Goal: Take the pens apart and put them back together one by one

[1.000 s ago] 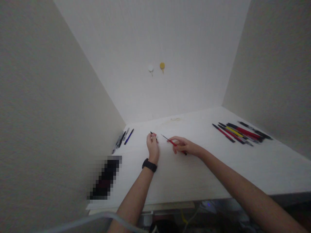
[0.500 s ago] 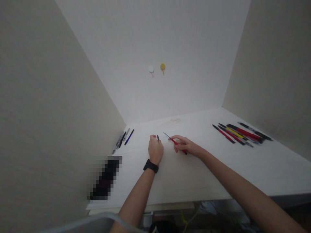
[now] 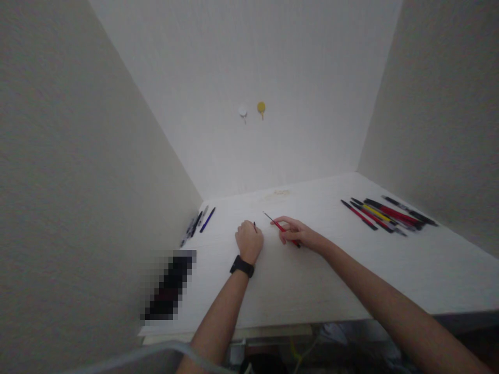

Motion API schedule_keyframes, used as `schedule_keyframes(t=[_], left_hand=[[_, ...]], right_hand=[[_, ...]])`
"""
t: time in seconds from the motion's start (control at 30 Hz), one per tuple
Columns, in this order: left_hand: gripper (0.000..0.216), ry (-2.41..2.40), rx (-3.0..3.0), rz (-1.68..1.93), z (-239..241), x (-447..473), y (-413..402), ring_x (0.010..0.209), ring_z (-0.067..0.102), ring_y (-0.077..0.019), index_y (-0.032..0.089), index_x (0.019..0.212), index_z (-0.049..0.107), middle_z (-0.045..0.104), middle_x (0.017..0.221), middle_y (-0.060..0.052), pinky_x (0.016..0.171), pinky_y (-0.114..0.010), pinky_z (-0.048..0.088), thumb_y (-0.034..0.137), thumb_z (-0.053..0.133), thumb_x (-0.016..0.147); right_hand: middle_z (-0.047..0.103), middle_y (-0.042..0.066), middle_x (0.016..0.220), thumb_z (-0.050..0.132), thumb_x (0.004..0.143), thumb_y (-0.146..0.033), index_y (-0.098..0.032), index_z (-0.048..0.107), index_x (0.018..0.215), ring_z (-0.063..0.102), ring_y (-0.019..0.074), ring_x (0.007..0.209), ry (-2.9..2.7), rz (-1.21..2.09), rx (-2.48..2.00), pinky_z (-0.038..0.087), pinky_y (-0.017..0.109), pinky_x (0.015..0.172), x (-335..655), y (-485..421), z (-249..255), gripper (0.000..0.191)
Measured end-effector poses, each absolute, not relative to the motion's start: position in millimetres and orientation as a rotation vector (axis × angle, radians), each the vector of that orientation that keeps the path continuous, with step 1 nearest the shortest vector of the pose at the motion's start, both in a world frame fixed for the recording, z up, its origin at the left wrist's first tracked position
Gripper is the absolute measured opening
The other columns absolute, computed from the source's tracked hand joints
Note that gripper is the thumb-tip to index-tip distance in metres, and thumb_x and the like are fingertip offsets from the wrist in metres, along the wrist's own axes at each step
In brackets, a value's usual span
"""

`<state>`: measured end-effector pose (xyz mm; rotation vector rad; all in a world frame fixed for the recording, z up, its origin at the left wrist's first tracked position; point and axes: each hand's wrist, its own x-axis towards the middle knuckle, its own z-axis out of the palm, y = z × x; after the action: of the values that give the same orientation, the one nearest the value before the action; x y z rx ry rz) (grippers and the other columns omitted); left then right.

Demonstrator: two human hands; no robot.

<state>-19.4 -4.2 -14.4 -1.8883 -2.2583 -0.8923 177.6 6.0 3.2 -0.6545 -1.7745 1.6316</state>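
My right hand (image 3: 293,232) holds a slim red pen (image 3: 279,225) between thumb and fingers. The pen slants, with a thin dark shaft and a pale tip pointing away toward the upper left. My left hand (image 3: 249,241), with a black band on its wrist, is closed, its back turned up. Beside its knuckles a small dark piece (image 3: 254,226) sticks out, like a pen cap or pen end; the rest is hidden inside the fist. A short gap separates the two hands above the white table (image 3: 296,291).
Several pens, red, black and yellow, lie grouped (image 3: 385,215) at the right. A blue pen (image 3: 208,219) and several black or clear pens (image 3: 195,224) lie by the left wall. A pixelated dark object (image 3: 169,285) is at front left. A pale cable (image 3: 156,349) crosses the front.
My left hand has rolled over and its fingers have drawn in, so less of the dark piece shows. My right hand and the red pen have hardly moved.
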Motion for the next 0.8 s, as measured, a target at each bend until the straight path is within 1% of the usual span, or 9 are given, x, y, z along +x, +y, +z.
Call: schedule_keyframes(t=[0.1,0.2,0.27,0.3,0.4,0.5,0.6,0.7,0.8], left_hand=[[0.008,-2.218,-1.848,-1.270,-11.2,-18.2,-2.0,0.085,0.053,-0.0230,0.019,0.081,0.052,0.057,0.082,-0.007,0.078,-0.034,0.037,0.025,0.051,0.086],[0.018,-2.010,-1.891,-1.932,-7.7,-16.4,2.1,0.085,0.052,-0.0187,0.019,0.084,0.055,0.057,0.087,-0.005,0.080,-0.031,0.038,0.035,0.049,0.090],[0.023,-1.872,-1.999,-2.282,-6.1,-15.1,4.2,0.082,0.052,-0.0161,0.019,0.089,0.060,0.059,0.089,-0.004,0.076,-0.027,0.040,0.040,0.050,0.090],[0.026,-1.837,-2.075,-2.383,-5.7,-14.6,4.8,0.078,0.052,-0.0153,0.019,0.092,0.062,0.060,0.088,-0.004,0.073,-0.026,0.040,0.043,0.052,0.088],[0.028,-1.815,-2.278,-2.486,-5.5,-13.4,5.3,0.069,0.050,-0.0137,0.018,0.089,0.067,0.060,0.077,-0.002,0.063,-0.023,0.038,0.044,0.063,0.081],[0.025,-1.752,-2.362,-2.565,-5.7,-12.6,4.5,0.069,0.050,-0.0125,0.017,0.080,0.066,0.059,0.074,-0.001,0.066,-0.023,0.039,0.042,0.067,0.078],[0.025,-1.714,-2.464,-2.588,-4.7,-11.6,2.8,0.071,0.050,-0.0122,0.016,0.075,0.065,0.059,0.073,-0.001,0.069,-0.023,0.039,0.041,0.068,0.077],[0.025,-1.730,-2.513,-2.542,-4.2,-10.9,1.4,0.071,0.050,-0.0122,0.016,0.074,0.064,0.058,0.072,-0.001,0.068,-0.023,0.039,0.040,0.070,0.075],[0.024,-1.735,-2.397,-2.591,-5.4,-12.0,1.7,0.068,0.048,-0.0107,0.016,0.078,0.063,0.055,0.072,0.000,0.065,-0.022,0.038,0.040,0.067,0.079]], right_hand=[[0.058,-0.003,0.069,0.060,0.079,-0.029,-0.020,0.049,0.123,0.039,0.0071,0.048,-1.763,1.628,-0.668,0.028,0.019,0.043,176.8,3.9,6.6,0.046],[0.057,-0.004,0.066,0.060,0.079,-0.029,-0.020,0.050,0.121,0.038,0.0072,0.047,-1.752,1.624,-0.679,0.026,0.018,0.041,176.3,2.6,9.0,0.043],[0.055,-0.005,0.063,0.059,0.079,-0.029,-0.020,0.051,0.119,0.038,0.0072,0.045,-1.745,1.625,-0.685,0.026,0.018,0.040,176.2,2.7,9.2,0.042],[0.055,-0.005,0.062,0.060,0.079,-0.029,-0.020,0.051,0.119,0.037,0.0072,0.045,-1.748,1.626,-0.685,0.026,0.018,0.040,176.2,2.9,9.0,0.041],[0.051,-0.007,0.057,0.060,0.080,-0.031,-0.020,0.052,0.116,0.036,0.0068,0.042,-1.776,1.631,-0.683,0.026,0.018,0.038,176.3,3.4,7.9,0.039],[0.048,-0.009,0.055,0.062,0.081,-0.034,-0.019,0.053,0.115,0.035,0.0063,0.040,-1.810,1.616,-0.678,0.025,0.018,0.037,175.8,3.6,6.0,0.039],[0.045,-0.009,0.050,0.057,0.086,-0.042,-0.019,0.055,0.107,0.033,0.0065,0.038,-1.813,1.548,-0.696,0.023,0.018,0.037,174.9,4.1,3.2,0.032],[0.041,-0.010,0.046,0.051,0.089,-0.047,-0.019,0.057,0.097,0.031,0.0066,0.036,-1.797,1.481,-0.744,0.020,0.018,0.036,174.0,5.0,1.1,0.030],[0.040,-0.010,0.043,0.053,0.087,-0.048,-0.019,0.057,0.093,0.030,0.0068,0.035,-1.794,1.485,-0.788,0.019,0.018,0.035,173.3,5.1,1.5,0.030]])
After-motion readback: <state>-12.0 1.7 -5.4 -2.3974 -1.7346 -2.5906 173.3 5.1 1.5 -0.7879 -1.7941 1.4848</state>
